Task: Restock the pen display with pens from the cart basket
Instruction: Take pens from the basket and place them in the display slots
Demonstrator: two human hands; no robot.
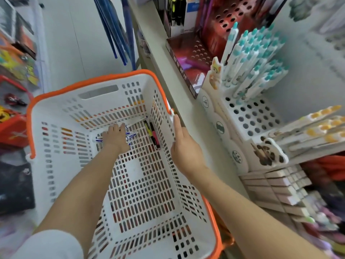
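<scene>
In a shop aisle, the left hand (115, 138) reaches onto pens (131, 135) in the basket (61, 101), grip unclear, right hand (184, 146) straight-fingered on its rim; next, likely a firm pinch.

Centre frame, the basket (89, 83) was white with a slotted grid pattern and an orange rim. In it were white pens with blue markings (131, 135), a yellow-and-black pen (148, 128) and a pink-and-black pen (156, 140). At right, the pen display (257, 116) was white, dotted with dark round holes. Upper right held teal-capped white pens (248, 53), the right edge yellow-capped white pens (317, 131). At top, the red stand (229, 21) had dark holes. The cat cutout (215, 71) was orange and white, the panda cutout (268, 152) black and white. The rods (113, 34) at upper centre were blue. The sleeve (50, 245) at lower left was white.
</scene>
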